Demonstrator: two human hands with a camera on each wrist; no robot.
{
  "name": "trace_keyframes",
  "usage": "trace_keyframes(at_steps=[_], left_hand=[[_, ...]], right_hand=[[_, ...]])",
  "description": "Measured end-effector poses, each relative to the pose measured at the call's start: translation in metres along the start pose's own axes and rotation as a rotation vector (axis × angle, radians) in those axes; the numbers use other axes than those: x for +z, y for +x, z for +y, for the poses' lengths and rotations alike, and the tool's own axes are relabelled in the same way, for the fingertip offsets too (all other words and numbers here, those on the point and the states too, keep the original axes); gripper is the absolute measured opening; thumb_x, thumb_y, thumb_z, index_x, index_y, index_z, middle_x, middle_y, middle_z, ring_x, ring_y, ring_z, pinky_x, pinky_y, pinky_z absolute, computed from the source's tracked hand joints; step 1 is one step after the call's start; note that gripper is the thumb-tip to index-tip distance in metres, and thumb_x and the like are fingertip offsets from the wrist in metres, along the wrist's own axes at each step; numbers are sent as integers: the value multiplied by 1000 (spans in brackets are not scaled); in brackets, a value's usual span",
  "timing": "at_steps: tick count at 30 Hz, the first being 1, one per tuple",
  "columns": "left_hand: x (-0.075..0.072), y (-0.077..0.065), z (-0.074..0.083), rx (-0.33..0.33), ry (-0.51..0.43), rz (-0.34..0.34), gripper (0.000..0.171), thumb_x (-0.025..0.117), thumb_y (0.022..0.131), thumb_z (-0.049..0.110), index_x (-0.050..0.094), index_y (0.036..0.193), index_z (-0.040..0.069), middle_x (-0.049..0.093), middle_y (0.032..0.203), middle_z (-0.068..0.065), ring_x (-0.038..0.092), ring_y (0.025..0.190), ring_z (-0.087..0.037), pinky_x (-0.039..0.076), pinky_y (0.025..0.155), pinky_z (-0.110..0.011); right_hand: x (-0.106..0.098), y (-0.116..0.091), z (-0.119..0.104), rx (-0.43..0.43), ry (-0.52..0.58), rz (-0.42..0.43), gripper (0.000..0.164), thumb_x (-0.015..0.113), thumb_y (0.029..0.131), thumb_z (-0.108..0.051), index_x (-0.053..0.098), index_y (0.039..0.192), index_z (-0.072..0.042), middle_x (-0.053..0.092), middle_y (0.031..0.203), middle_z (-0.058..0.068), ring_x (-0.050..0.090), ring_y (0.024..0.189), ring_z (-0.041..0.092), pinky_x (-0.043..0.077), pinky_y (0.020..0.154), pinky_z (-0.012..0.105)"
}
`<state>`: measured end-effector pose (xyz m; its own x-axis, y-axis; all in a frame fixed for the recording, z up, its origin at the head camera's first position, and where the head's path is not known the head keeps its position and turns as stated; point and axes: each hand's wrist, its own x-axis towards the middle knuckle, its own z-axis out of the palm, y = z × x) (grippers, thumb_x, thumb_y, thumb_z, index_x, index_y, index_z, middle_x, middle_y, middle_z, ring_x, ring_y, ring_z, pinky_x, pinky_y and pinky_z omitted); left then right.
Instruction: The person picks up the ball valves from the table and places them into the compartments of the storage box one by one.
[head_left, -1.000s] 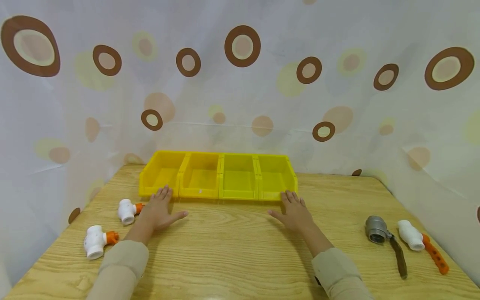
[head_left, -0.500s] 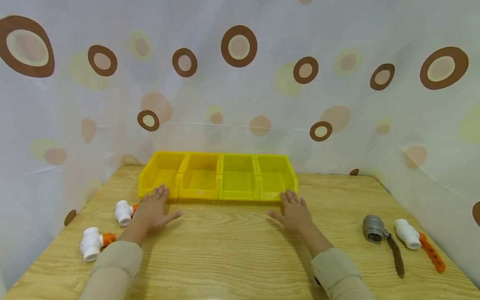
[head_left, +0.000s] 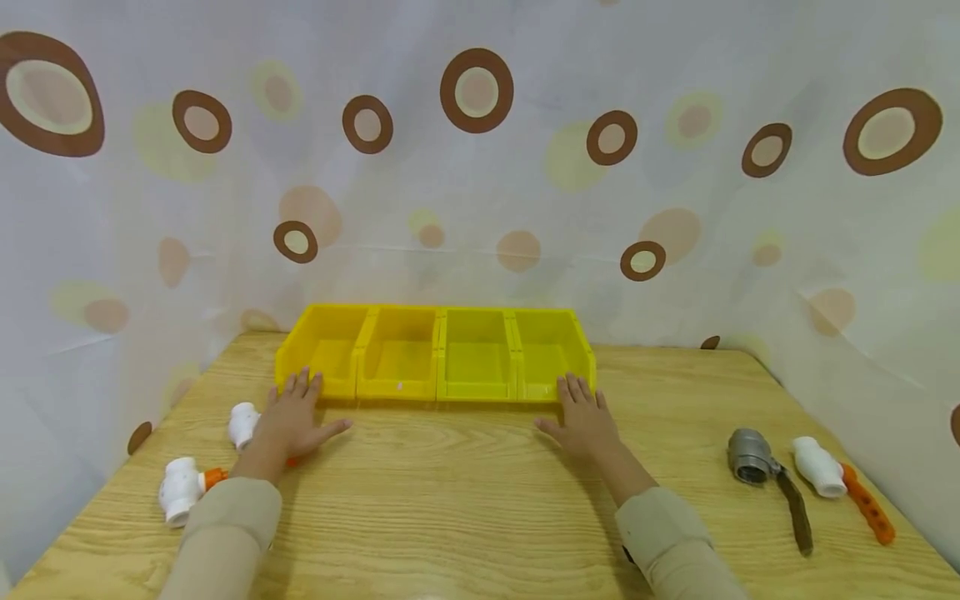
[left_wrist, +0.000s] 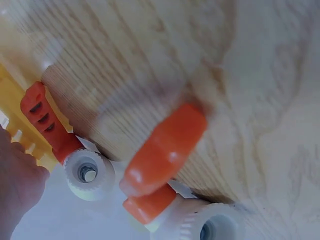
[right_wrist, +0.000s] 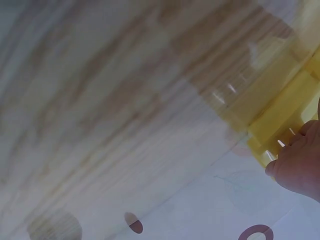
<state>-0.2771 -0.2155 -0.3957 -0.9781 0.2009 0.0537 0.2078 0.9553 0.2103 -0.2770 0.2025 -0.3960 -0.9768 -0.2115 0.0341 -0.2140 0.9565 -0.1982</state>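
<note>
Four joined yellow bins would be a count, so I see a row of several yellow bins (head_left: 476,389) at the back of the table. My left hand (head_left: 292,425), fingers straight and thumb spread, touches the front of the leftmost bin. At the rightmost bin's front lip, my right hand (head_left: 588,425) lies with straight fingers and its thumb out. Neither hand holds anything. Beside the left forearm are two white ball valves, one farther back (head_left: 243,425) and one nearer (head_left: 178,492). Their orange handles (left_wrist: 165,152) show fully in the left wrist view; the forearm partly covers them in the head view.
On the right of the wooden table (head_left: 450,517) lie a grey metal ball valve (head_left: 750,457) with a brown lever and a white ball valve (head_left: 817,468) with an orange handle. A patterned curtain (head_left: 480,192) hangs behind and along both sides.
My left hand has slid a little left along the leftmost bin's front, covering more of the farther white valve. The right hand has hardly moved, and the head view has shifted slightly.
</note>
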Motion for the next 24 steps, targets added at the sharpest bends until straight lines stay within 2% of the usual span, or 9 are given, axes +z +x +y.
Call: trace_keyframes(at_steps=[7, 24], left_hand=[[1, -2, -2, 0, -33, 16, 92, 49, 87, 57, 18, 144, -8, 11, 149, -33, 11, 136, -52, 10, 109, -65], [4, 0, -4, -1, -95, -8, 94, 46, 87, 59, 14, 145, -9, 7, 150, -33, 4, 136, -53, 6, 110, -64]], right_hand=[[-1, 0, -1, 24, 23, -16, 82, 46, 93, -47, 10, 147, 3, 10, 153, 25, 6, 142, 42, 7, 112, 61], [-2, -4, 5, 0, 16, 3, 80, 45, 93, -48, 16, 146, 4, 13, 153, 25, 9, 141, 42, 9, 112, 60]])
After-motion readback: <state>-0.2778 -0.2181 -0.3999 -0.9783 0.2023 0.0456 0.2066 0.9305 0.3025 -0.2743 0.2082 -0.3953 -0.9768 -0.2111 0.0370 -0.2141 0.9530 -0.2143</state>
